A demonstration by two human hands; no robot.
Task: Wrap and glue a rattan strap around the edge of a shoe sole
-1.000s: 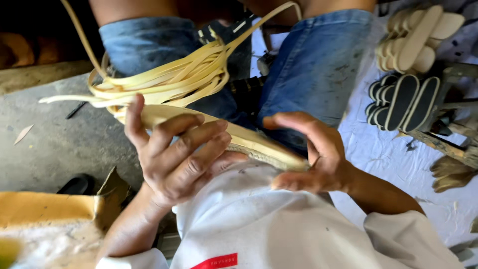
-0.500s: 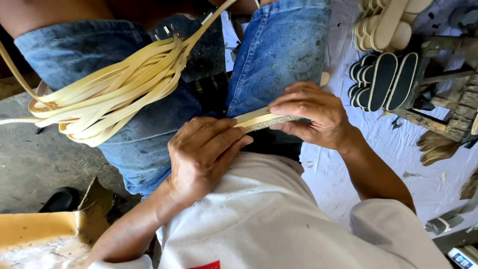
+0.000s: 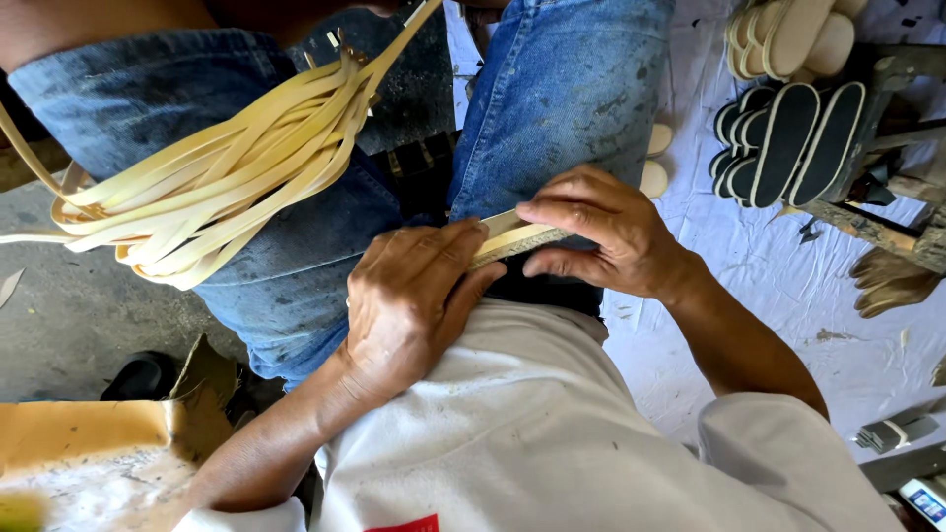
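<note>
Left hand point(image 3: 414, 300) pressed flat on pale sole piece point(image 3: 512, 236), right hand point(image 3: 601, 232) pinching its end, prob. a shoe sole, w/ pale strips point(image 3: 217, 187) draped over thigh.

**Background items around the seated worker**

Bundle of pale yellow strips point(image 3: 212, 187) draped over the thigh in blue jeans point(image 3: 296, 246), loose ends trailing left. White shirt point(image 3: 532, 433) fills bottom centre, small red patch at its hem. Stack of black soles with cream edging point(image 3: 788, 143) stands on edge at upper right; stack of cream soles point(image 3: 793, 34) just above it. Two small pale oval pieces point(image 3: 655, 163) beside the right knee. White sheet point(image 3: 788, 286) covers the floor on the right, with scraps on it. Torn cardboard box point(image 3: 99, 443) at lower left on grey concrete floor point(image 3: 59, 315).
</note>
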